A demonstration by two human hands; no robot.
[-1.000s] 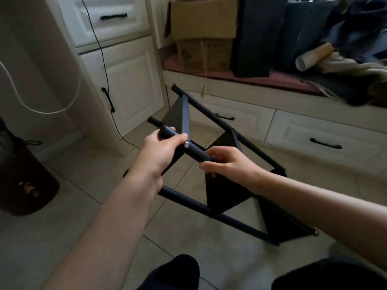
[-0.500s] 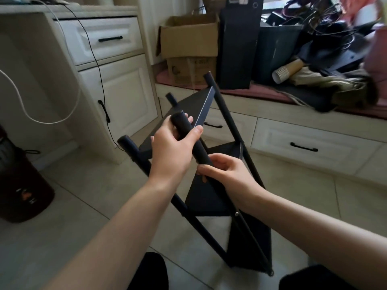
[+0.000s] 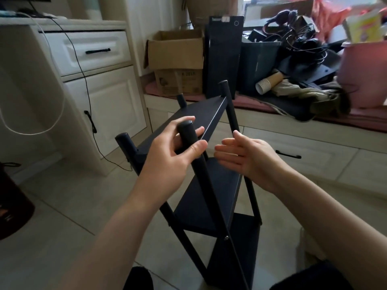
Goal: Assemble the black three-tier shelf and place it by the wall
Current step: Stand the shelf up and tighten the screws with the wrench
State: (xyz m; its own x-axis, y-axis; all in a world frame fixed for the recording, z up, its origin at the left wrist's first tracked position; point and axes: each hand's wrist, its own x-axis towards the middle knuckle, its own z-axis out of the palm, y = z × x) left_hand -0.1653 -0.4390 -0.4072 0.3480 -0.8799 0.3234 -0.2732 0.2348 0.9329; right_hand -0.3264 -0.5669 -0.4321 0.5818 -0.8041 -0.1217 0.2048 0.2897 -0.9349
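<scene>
Gripping the near post just under its cap, the left hand (image 3: 174, 151) curls thumb and fingers around the black three-tier shelf (image 3: 211, 185), which stands on the tiled floor (image 3: 69, 195). Right of those fingers, the right hand (image 3: 249, 158) hovers with fingers straight and loosely spread, holding nothing. Beyond the fingertips, an open cardboard box (image 3: 176, 51) sits atop another; its contents cannot be seen. Paper cups (image 3: 267, 84) lie nested alongside.

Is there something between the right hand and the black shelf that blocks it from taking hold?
Nothing visible does. The right hand is open beside the shelf, with only open air between its fingers and the near post, which the left hand grips near its top.
</scene>
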